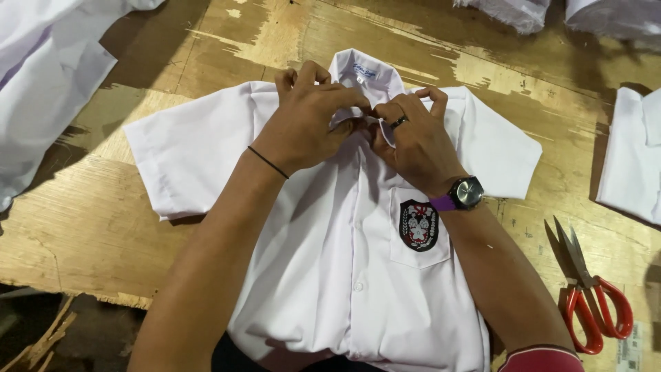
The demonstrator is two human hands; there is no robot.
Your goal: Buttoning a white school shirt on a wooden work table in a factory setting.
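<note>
A white short-sleeved shirt (pixel 323 234) lies face up on a worn wooden table (pixel 89 227), collar away from me. A dark crest badge (pixel 418 224) sits on its chest pocket. My left hand (pixel 306 120), with a thin black band at the wrist, pinches the left collar point. Beside it, my right hand (pixel 413 138), wearing a ring and a purple-strapped watch (pixel 463 194), grips the right collar point. Fingertips of both hands meet at the top of the button placket.
Red-handled scissors (pixel 592 296) lie on the table at the lower right. More white garments lie at the left edge (pixel 41 89), at the right edge (pixel 633 158) and at the far top right (pixel 585 10). The table's broken near edge shows at the lower left.
</note>
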